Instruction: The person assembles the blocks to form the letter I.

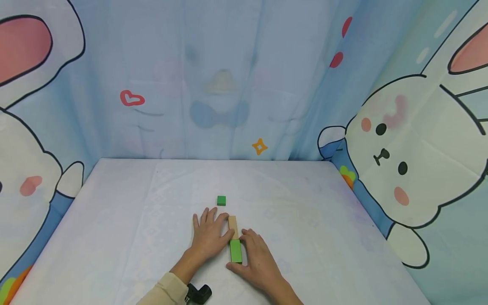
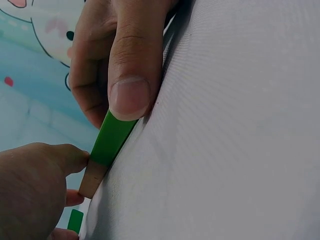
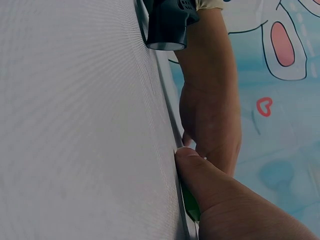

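Observation:
A plain wooden block [image 1: 233, 227] and a longer green block [image 1: 235, 251] lie end to end on the white tabletop, forming one straight row. My left hand [image 1: 210, 236] pinches the wooden block, index finger at its far end and thumb along its left side near the join. Around the green block my right hand [image 1: 261, 262] is curled, its thumb on the near end and fingertips by the join. In the left wrist view the right thumb [image 2: 131, 95] covers the near end of the green block [image 2: 112, 137].
Beyond the left fingertips sits a small green cube [image 1: 221, 201]. A black wrist camera [image 1: 199, 294] is strapped beside the left sleeve [image 1: 164, 291]. A curtain [image 1: 228, 51] printed with rabbits hangs along the table's back edge and sides.

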The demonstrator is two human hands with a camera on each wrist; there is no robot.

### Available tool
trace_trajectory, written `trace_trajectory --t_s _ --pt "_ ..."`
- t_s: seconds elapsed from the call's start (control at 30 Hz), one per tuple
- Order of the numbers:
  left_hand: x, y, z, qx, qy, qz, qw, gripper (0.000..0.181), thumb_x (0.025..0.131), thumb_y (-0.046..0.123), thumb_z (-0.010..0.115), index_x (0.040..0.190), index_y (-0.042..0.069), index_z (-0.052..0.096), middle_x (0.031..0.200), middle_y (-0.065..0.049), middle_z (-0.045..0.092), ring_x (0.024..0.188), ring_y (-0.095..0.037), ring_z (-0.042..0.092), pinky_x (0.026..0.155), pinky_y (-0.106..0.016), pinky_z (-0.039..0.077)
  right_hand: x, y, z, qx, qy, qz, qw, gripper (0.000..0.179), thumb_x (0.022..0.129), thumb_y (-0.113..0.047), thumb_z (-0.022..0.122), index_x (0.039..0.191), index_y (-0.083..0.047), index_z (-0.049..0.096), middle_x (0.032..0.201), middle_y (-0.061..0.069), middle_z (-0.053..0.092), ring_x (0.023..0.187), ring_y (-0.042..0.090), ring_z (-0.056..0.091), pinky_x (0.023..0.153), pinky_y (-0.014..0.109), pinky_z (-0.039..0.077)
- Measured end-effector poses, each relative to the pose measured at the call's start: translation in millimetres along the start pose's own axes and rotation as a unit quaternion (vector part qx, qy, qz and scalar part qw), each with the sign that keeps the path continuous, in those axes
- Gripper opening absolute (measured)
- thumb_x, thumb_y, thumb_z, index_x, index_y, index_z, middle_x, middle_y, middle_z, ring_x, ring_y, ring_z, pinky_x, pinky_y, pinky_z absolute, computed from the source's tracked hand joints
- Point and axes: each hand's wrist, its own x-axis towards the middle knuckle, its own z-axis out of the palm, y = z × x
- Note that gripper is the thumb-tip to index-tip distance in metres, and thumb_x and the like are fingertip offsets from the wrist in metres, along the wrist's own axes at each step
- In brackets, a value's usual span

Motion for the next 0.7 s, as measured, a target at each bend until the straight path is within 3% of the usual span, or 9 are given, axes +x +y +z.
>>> trace_trajectory --t_s 0.7 --pt "0.8 -1.7 -1.9 0.001 -0.008 0.000 1.0000 0.048 0.098 0.041 0.063 0.138 0.015 0.062 0.153 -0.025 0.047 0.148 -0.052 0.034 0.116 -0.079 0.015 2.2 -0.2 0.3 -0.004 -0.006 0.008 0.9999 0.078 0.080 -0.064 0.080 0.131 -0.010 0.058 0.149 0.013 0.054 0.144 0.035 0.048 0.119 0.053 0.039"
